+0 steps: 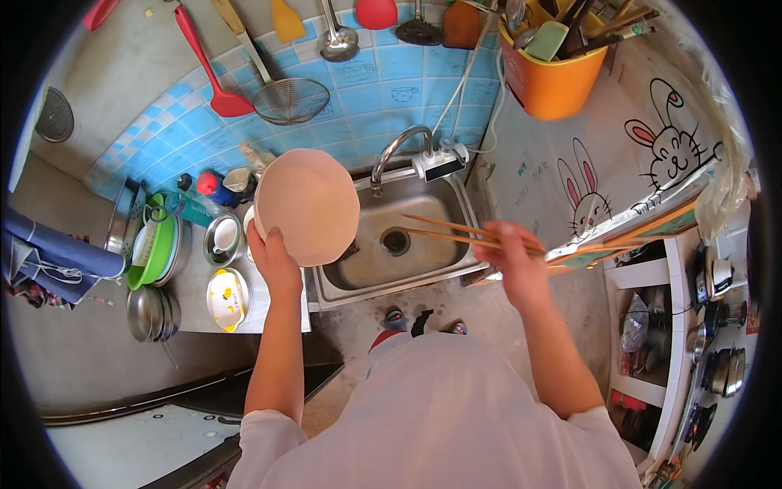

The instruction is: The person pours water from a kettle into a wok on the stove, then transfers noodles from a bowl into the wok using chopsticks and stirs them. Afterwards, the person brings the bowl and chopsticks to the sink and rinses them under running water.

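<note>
My left hand point(275, 254) grips the lower left rim of a pale pink bowl point(309, 204), thumb on its face. The bowl is tilted towards me and hangs over the left edge of the steel sink point(371, 273), covering part of it. In my right hand point(517, 257) is a pair of wooden chopsticks point(448, 235), fingers closed round their right ends. Their slightly parted tips point left, above the sink's drain point(396, 240). Behind the sink stands a curved tap point(403, 147); whether water runs from it I cannot make out.
A yellow-patterned white dish point(227, 299), steel bowls and green basins point(151, 253) crowd the counter at left. Ladles and a wire strainer point(291, 101) hang on the blue tiles. An orange utensil bin point(550, 77) stands upper right, above a rabbit-drawn panel point(586, 200).
</note>
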`<action>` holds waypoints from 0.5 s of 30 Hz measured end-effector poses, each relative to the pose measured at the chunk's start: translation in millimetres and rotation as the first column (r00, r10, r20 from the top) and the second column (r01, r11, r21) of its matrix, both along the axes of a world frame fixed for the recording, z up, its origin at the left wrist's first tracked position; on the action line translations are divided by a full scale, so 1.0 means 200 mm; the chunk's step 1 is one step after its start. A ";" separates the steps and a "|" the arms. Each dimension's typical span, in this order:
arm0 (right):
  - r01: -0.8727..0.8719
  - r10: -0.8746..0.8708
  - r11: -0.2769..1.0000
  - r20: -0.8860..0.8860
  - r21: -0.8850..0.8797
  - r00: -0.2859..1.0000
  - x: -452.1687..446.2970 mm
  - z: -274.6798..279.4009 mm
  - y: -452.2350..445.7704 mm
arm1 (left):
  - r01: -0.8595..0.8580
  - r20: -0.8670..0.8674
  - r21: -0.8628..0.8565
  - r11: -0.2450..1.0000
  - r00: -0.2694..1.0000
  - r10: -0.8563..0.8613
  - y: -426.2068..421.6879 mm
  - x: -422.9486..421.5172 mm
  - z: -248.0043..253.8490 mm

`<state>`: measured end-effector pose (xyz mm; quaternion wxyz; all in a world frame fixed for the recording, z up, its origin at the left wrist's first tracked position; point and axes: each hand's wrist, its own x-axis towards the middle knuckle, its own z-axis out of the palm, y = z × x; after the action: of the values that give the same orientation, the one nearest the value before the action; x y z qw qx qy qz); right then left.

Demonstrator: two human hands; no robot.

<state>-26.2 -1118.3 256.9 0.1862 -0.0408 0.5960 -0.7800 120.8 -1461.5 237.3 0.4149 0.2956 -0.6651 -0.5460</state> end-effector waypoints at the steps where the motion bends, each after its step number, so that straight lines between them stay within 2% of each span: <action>1: -0.089 0.090 0.996 -0.056 0.020 0.994 -0.02 0.05 -0.11 | -0.004 -0.031 0.046 0.999 0.999 0.005 0.02 -0.01 0.01; 3: -0.233 0.239 0.970 -0.092 0.072 0.967 -0.04 0.14 -0.28 | -0.009 -0.062 0.091 0.996 0.998 0.015 0.04 0.00 0.02; 6: -0.290 0.291 0.957 -0.128 0.031 0.948 -0.04 0.14 -0.44 | 0.043 -0.084 0.135 0.990 0.996 -0.032 0.03 0.00 0.02; 9: -0.308 0.324 0.943 -0.130 0.128 0.937 -0.03 0.14 -0.52 | 0.015 -0.050 0.153 0.988 0.999 -0.008 0.04 0.02 0.01; 15: -0.314 0.323 0.944 -0.081 0.103 0.943 -0.04 0.13 -0.60 | 0.047 -0.047 0.113 0.992 0.998 -0.042 0.08 0.02 0.10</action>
<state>-35.1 -1237.6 283.8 0.2826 -0.1660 0.6240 -0.7093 124.4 -1445.2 257.9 0.3999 0.2918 -0.6298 -0.5986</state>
